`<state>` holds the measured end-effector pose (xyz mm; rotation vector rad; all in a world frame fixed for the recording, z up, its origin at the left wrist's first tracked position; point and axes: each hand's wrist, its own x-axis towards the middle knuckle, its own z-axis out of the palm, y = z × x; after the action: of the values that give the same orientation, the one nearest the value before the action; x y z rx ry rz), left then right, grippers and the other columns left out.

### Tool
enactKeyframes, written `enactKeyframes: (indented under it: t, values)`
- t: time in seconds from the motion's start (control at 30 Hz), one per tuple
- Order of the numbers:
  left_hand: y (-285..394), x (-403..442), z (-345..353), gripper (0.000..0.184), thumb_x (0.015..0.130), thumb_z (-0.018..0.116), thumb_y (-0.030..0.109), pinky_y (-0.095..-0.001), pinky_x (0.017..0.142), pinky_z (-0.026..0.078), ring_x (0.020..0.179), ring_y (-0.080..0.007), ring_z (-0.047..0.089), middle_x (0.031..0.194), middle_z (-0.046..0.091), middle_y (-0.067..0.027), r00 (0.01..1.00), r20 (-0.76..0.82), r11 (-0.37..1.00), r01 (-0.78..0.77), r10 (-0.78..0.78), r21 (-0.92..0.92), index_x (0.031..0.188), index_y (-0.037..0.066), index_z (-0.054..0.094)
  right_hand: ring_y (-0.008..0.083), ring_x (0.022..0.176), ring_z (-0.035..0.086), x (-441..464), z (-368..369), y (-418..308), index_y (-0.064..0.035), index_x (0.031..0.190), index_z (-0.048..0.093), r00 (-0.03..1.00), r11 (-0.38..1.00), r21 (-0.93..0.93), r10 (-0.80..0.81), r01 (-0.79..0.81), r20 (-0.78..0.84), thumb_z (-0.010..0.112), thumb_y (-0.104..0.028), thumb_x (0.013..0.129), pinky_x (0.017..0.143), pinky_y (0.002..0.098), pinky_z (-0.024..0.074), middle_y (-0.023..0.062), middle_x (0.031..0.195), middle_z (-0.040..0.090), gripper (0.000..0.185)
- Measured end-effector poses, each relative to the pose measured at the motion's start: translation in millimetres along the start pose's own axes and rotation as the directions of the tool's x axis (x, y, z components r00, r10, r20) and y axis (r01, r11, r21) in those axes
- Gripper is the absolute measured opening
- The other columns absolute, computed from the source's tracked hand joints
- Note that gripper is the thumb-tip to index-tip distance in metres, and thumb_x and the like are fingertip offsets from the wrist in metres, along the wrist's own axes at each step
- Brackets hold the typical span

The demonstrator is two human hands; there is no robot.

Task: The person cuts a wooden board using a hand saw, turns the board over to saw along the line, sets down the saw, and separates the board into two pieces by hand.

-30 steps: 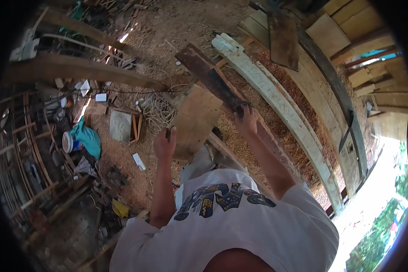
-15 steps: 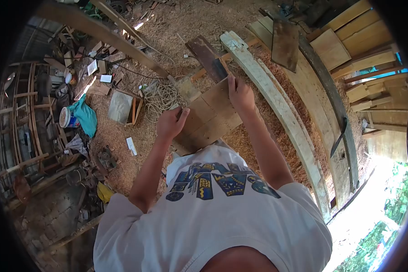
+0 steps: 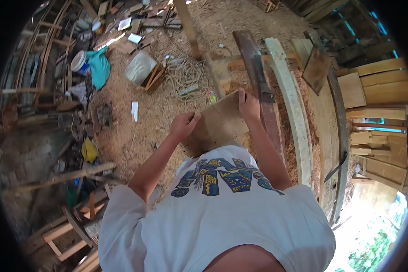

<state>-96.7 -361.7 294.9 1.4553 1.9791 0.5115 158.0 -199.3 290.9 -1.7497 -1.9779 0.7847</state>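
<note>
A flat brown wooden board is held in front of my waist, tilted, with its lower edge close to my white shirt. My left hand grips its left side, thumb on top and the other fingers hidden. At its upper right corner, my right hand is closed on the edge with the thumb over the face. Beyond the board stands a light wooden post or block, and a dark plank lies just past my right hand.
Long planks run along my right side. Coiled rope lies on the shaving-covered floor ahead, beside an open box. A bucket with a teal cloth stands at left. Wooden frames sit at lower left.
My view has swung to the left and down, so the surroundings shift. Both hands keep hold of the board, which now sits nearer the shirt and looks shorter, tilted differently.
</note>
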Motion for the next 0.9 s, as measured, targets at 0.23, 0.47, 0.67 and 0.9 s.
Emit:
enactKeyframes:
  t: [0.23,0.47,0.67,0.9]
  values:
    - [-99.9,-69.4,46.2,0.055,0.108,0.055,0.051,-0.0364,0.076,0.056,0.081,-0.0146,0.069,0.088,0.078,-0.0092,0.983,0.159,0.876,0.159,-0.096,-0.455,0.117,0.001,0.076,0.0195,0.055,0.048,-82.0,4.3,-46.9,0.0022,0.082,0.061,0.975,0.908,0.362,-0.223,0.211,-0.010,0.056,-0.033,0.110,0.057,0.0389,0.0441,0.0123,0.062,0.053,0.045]
    - [-103.6,-124.6,-18.1,0.050,0.109,0.058,0.045,-0.0310,0.077,0.055,0.085,-0.0109,0.068,0.092,0.077,-0.0046,0.983,-0.024,0.773,0.126,-0.180,-0.621,0.120,0.000,0.076,0.0210,0.056,0.045,-142.1,-16.2,-36.5,0.0008,0.081,0.060,0.982,0.926,0.330,-0.167,0.185,-0.083,0.053,-0.039,0.111,0.057,0.0410,0.0432,0.0120,0.061,0.051,0.051]
    - [-98.6,-167.7,-46.8,0.050,0.112,0.055,0.043,-0.0284,0.079,0.052,0.088,-0.0084,0.063,0.097,0.075,-0.0019,0.977,-0.112,0.757,0.065,-0.180,-0.650,0.118,-0.002,0.075,0.0244,0.054,0.048,-179.3,-52.5,-30.5,0.0030,0.077,0.060,0.979,0.960,0.238,-0.108,0.149,-0.175,0.053,-0.046,0.111,0.057,0.0443,0.0408,0.0171,0.060,0.054,0.060]
    - [-98.7,-168.9,-36.2,0.060,0.111,0.041,0.060,-0.0305,0.056,0.047,0.061,-0.0121,0.057,0.074,0.064,-0.0030,0.967,0.194,0.211,0.227,-0.163,-0.951,0.094,0.010,0.070,0.0474,0.087,0.068,-181.3,-64.8,-8.6,0.0015,0.100,0.074,0.958,0.984,0.161,0.115,-0.074,-0.261,0.052,-0.054,0.108,0.077,0.0520,0.0505,0.0278,0.089,0.070,0.061]
